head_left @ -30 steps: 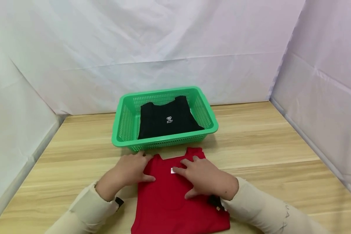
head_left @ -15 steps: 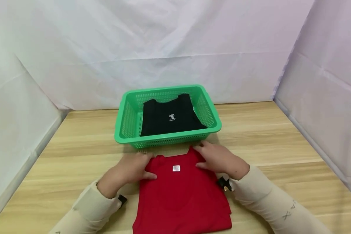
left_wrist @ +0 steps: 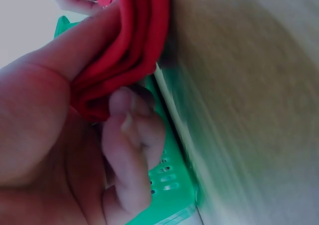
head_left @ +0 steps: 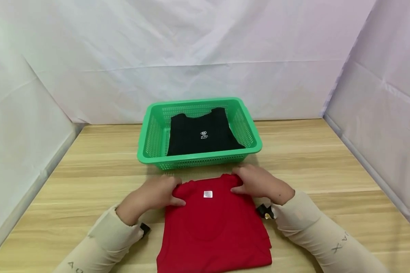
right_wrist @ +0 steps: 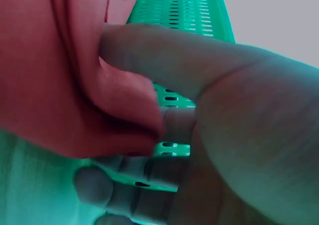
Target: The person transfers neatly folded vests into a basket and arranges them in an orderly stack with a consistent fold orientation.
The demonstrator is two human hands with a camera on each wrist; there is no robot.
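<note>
A folded red tank top (head_left: 212, 227) lies on the table in front of me in the head view, its small white label (head_left: 208, 194) facing up below the neckline. My left hand (head_left: 157, 193) pinches its left shoulder. In the left wrist view the thumb lies over the layered red cloth (left_wrist: 142, 35), fingers curled under it. My right hand (head_left: 261, 184) grips the other shoulder. The right wrist view has the thumb on top of the red folds (right_wrist: 50, 75) and several fingers beneath.
Just beyond the tank top stands a green plastic basket (head_left: 199, 156) with a folded black tank top (head_left: 188, 138) in it. White sheeting (head_left: 205, 45) walls off the back and both sides of the wooden table (head_left: 102, 163).
My right hand has gone from lying spread over the red tank top to gripping its right shoulder, uncovering the label. The left hand stays at the left shoulder, fingers now tucked under.
</note>
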